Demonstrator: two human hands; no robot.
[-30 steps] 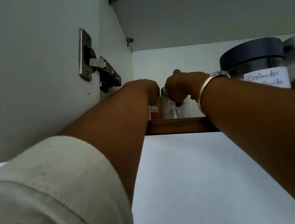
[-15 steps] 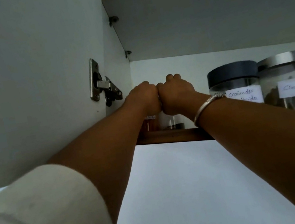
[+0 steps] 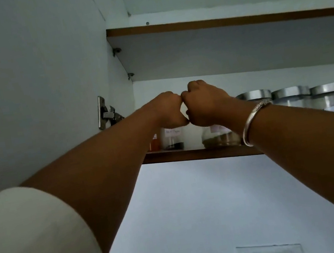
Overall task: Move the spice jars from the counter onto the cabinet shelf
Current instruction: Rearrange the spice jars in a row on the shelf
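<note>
While both arms are reaching up, three small spice jars are standing on the cabinet shelf (image 3: 189,156), just behind its brown front edge. An orange-filled jar (image 3: 154,144) is sitting nearest the shelf's left end. Beside it is standing a clear jar (image 3: 172,140), which is showing a white handwritten label and dark grains at its bottom. A rounder jar (image 3: 219,138) is holding olive-brown spice further right along the shelf. The left hand (image 3: 167,110) is curling down over the clear jar's top and the right hand (image 3: 206,103) over the rounder jar's, with their knuckles touching. The fingers are hidden, so I cannot tell whether either hand is clasping a lid. Further right on the shelf, metal-lidded jars (image 3: 253,96) are standing in a row. A silver bangle (image 3: 254,120) is circling the right wrist.
</note>
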